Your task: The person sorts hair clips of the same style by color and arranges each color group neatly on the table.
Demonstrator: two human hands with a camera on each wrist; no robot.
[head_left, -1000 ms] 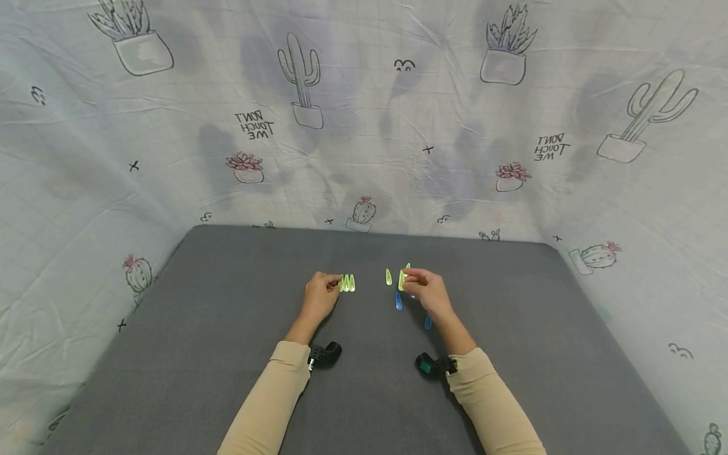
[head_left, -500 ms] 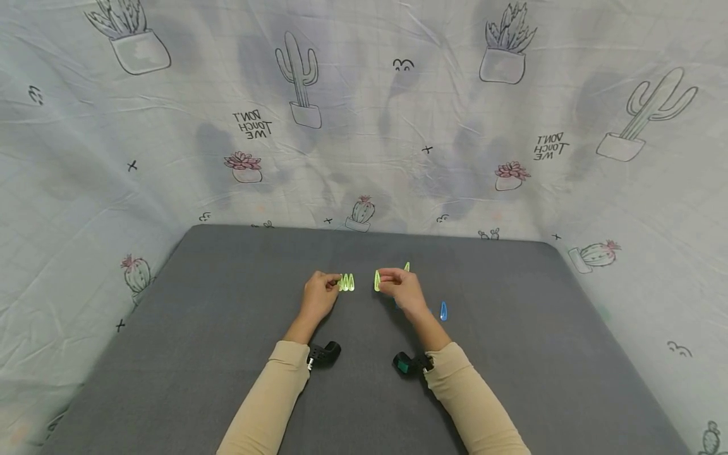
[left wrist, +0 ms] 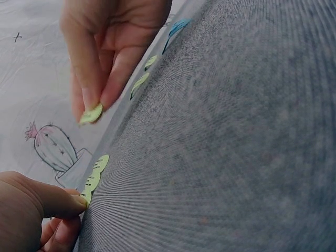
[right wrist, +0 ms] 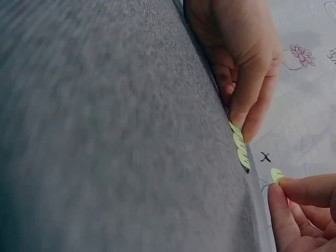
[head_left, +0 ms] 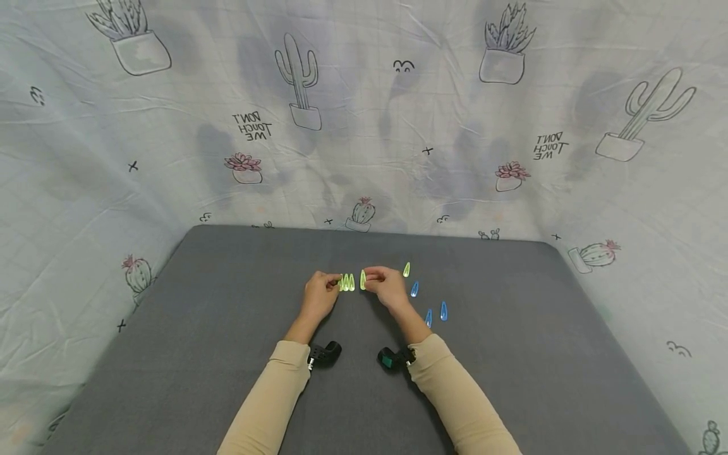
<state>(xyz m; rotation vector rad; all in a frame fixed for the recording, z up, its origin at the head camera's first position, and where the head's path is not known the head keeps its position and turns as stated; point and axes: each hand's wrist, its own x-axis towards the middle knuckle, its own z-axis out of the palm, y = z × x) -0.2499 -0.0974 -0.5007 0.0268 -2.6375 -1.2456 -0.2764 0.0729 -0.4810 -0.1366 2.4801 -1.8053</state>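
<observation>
Three yellow-green snap hair clips (head_left: pixel 345 282) lie side by side in a short row on the grey table. My left hand (head_left: pixel 321 296) pinches the leftmost clip of that row between thumb and finger, covering part of it. Just right of the row, my right hand (head_left: pixel 391 289) pinches another yellow-green hair clip (head_left: pixel 363 280) by its side, upright in the head view. In the left wrist view this held clip (left wrist: pixel 91 114) is above the table, apart from the row (left wrist: pixel 92 181). The right wrist view shows its tip poking out between thumb and finger.
Right of my right hand lie a loose yellow-green clip (head_left: pixel 406 270) and blue clips (head_left: pixel 443 311), one partly beside the forearm. The left wrist view shows two loose yellow-green clips (left wrist: pixel 139 85) beyond the right hand. A cactus-print cloth (head_left: pixel 364 126) hangs behind the table (head_left: pixel 227 379).
My right hand has taken a yellow-green clip from the scattered group and carried it left, close to the row. My left hand has stayed in place on the row's left end.
</observation>
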